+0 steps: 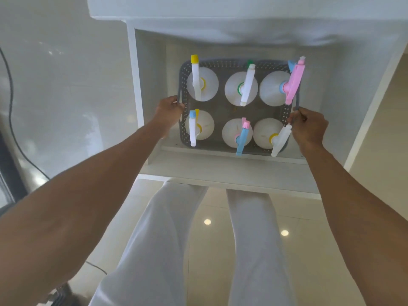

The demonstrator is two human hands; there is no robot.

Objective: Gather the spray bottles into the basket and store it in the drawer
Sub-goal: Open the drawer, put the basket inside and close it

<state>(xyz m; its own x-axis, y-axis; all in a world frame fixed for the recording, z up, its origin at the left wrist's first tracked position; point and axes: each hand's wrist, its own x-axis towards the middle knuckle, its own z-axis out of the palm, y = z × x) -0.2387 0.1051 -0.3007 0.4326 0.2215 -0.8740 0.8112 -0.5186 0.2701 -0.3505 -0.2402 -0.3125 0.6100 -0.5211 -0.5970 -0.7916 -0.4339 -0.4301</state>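
Note:
A grey perforated basket [223, 64] sits inside the open white drawer [231, 171], seen from above. It holds several white spray bottles in two rows, their trigger heads white, pink, blue and yellow; one bottle [241, 88] stands in the middle of the far row. My left hand [169, 108] grips the basket's left rim by its handle slot. My right hand [308, 127] grips the right rim, beside a pink-headed bottle [294, 85].
The white cabinet top [198, 7] overhangs the drawer's back. A dark cable [13, 111] runs down the glossy wall on the left. My legs in white trousers [159, 239] stand on the shiny tiled floor below the drawer front.

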